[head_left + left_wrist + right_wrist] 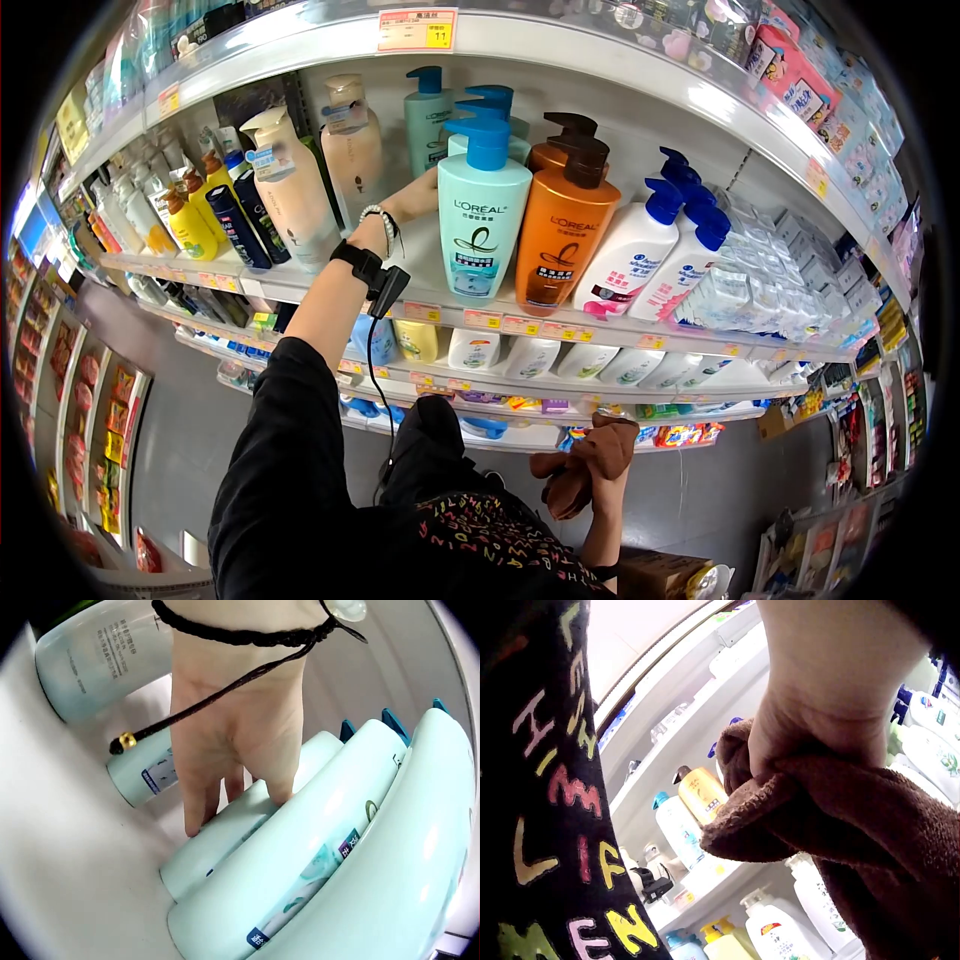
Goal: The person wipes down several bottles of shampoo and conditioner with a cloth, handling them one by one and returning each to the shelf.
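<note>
My left hand (234,739) reaches behind the front row of L'Oréal bottles. In the left wrist view its fingers go down around the rearmost pale mint pump bottle (225,844) of a close row; some fingertips are hidden behind it. The front mint bottle (484,215) with a blue pump covers this hand in the head view. Beside it stands an orange-brown L'Oréal bottle (562,235). Low near my body, my right hand (608,490) grips a bunched brown fuzzy cloth (840,806), its fingers mostly buried in the folds.
Cream pump bottles (290,185) stand left of my arm, and white bottles with blue pumps (630,245) to the right. Clear-wrapped packs (770,285) fill the shelf's right end. An upper shelf edge (620,45) overhangs. A cable (378,370) hangs from my left wrist.
</note>
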Demonstrator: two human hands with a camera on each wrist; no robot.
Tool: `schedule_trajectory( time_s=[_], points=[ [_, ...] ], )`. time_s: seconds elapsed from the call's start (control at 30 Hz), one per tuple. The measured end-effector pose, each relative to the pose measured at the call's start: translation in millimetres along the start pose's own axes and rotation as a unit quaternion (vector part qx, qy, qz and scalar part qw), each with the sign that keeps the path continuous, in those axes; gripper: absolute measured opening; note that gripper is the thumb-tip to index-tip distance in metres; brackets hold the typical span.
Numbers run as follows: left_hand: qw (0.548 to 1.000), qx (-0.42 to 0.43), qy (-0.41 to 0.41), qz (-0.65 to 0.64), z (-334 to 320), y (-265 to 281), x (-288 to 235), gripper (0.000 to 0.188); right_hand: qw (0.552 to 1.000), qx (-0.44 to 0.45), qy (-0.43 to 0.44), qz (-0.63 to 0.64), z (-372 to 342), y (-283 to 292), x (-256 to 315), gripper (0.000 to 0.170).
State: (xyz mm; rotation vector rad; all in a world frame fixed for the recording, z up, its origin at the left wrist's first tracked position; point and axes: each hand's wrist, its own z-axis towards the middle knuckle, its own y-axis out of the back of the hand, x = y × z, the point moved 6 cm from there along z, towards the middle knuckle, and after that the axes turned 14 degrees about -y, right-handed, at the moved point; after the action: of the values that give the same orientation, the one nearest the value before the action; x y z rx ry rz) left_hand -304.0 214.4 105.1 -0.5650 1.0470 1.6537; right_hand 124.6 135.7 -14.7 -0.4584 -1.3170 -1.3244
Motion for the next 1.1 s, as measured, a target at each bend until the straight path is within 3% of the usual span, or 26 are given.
schedule_trajectory(
  time_s=[0.13,0.2,0.23,0.33,0.4,0.43,0.5,0.8,1.03,1.1],
  points=[
    [1.000,-0.004,0.030,0.001,0.0,0.1,-4.0,0.053,0.998,0.006,0.039,-0.039,-2.6,2.5,13.6,0.011],
    [1.000,0.001,0.030,-0.007,0.7,1.3,-3.3,0.053,0.995,-0.045,-0.074,0.043,-4.0,7.3,7.5,0.009],
    [0.999,0.006,0.031,-0.014,1.7,1.2,-2.0,0.053,0.995,-0.047,-0.074,0.043,-4.6,8.3,4.7,0.009],
    [0.998,-0.013,0.045,-0.043,1.0,-0.3,3.3,0.054,0.999,-0.030,-0.038,0.002,-3.4,8.4,3.0,0.008],
    [0.996,-0.033,0.033,-0.081,1.7,-1.9,-2.3,0.054,0.996,-0.023,0.063,-0.062,-3.2,6.4,19.5,0.007],
    [0.991,-0.050,0.020,-0.120,3.9,-2.4,-8.3,0.054,0.996,-0.023,0.065,-0.061,-4.8,6.5,18.0,0.007],
    [0.992,-0.045,0.025,-0.116,6.6,-3.9,-12.8,0.054,0.997,-0.001,-0.079,0.001,-8.0,7.2,-2.3,0.008],
    [0.990,-0.024,0.039,-0.130,5.9,-3.5,-6.3,0.056,0.977,-0.017,-0.173,0.126,-15.1,8.0,-2.5,0.011],
    [0.988,-0.019,0.044,-0.145,5.7,-4.5,-6.3,0.051,0.981,-0.027,-0.153,0.112,-13.4,10.3,-2.5,0.011],
    [0.988,-0.017,0.043,-0.148,6.2,-3.2,-1.9,0.051,0.970,-0.007,-0.201,0.138,-16.0,7.8,-13.1,0.011]
  ],
)
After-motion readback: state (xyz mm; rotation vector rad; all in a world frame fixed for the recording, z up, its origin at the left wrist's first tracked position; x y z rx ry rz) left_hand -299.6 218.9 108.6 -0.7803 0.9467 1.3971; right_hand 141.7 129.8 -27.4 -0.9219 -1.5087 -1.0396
